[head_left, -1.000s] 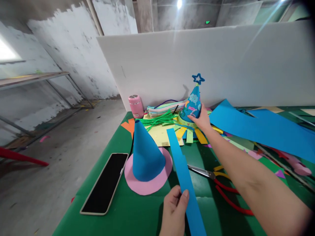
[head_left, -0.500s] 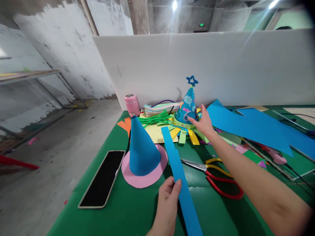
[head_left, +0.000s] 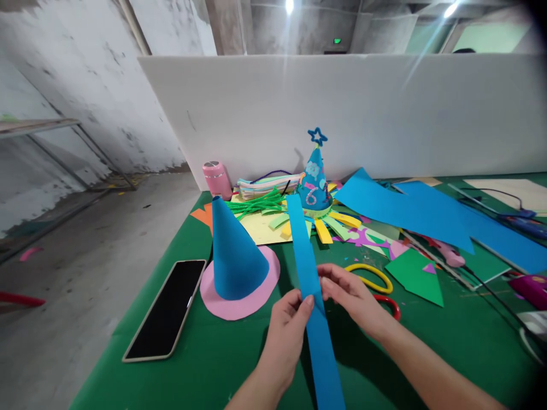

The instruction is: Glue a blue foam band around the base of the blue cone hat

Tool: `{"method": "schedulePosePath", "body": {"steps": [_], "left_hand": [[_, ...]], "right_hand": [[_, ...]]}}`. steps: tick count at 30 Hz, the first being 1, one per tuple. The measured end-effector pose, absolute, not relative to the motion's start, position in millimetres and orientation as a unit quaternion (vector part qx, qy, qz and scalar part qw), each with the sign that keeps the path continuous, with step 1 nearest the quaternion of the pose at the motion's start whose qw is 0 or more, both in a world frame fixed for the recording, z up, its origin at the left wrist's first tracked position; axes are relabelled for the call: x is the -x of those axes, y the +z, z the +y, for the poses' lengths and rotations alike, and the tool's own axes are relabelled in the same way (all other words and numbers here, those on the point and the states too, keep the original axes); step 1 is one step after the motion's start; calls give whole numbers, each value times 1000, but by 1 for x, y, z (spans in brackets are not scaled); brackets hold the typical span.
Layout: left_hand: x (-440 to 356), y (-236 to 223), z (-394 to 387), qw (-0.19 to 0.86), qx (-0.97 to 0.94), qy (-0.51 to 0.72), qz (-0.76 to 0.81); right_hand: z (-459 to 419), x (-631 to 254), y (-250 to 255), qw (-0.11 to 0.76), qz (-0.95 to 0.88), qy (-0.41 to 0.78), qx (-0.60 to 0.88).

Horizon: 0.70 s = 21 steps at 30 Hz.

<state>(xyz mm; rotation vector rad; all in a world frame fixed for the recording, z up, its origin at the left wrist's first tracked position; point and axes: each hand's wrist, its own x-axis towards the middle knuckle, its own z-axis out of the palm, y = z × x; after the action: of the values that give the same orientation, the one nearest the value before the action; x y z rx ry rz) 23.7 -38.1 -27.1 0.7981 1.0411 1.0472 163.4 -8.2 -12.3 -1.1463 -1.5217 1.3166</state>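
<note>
A long blue craft strip [head_left: 317,324] is held upright in front of me, above the table. My left hand [head_left: 286,324] pinches its left edge between thumb and fingers. On the opposite edge, my right hand [head_left: 348,293] has its thumb and fingertips closed at the strip, partly behind it. To the left stands a plain blue cone [head_left: 234,256] on a pink disc [head_left: 209,296]. Behind the strip's top is a decorated blue party hat [head_left: 315,185] with a star on its tip and yellow and green tabs around its base. Scissors [head_left: 370,276] lie partly hidden behind my right hand.
A phone [head_left: 166,313] lies at the left on the green table [head_left: 141,324]. A pink canister [head_left: 217,179], green pipe cleaners [head_left: 260,202] and stacked coloured sheets stand at the back. Blue sheets [head_left: 401,208], scraps and a pink-handled corded tool [head_left: 450,255] are at right.
My right hand has come back from beside the decorated hat to the strip's right edge. The left hand still holds the strip. The view has shifted slightly right.
</note>
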Motion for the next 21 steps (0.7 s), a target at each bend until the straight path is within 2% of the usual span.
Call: {"method": "schedulePosePath", "body": {"steps": [7,21], "left_hand": [[-23,-32,-32,649,-355,464,487],[-18,-44,-28,650,-357,468,481]], "right_hand": [[-5,-150,-28,442,-576,520,450],[-5,-149,-33,443,-574,529,441]]}}
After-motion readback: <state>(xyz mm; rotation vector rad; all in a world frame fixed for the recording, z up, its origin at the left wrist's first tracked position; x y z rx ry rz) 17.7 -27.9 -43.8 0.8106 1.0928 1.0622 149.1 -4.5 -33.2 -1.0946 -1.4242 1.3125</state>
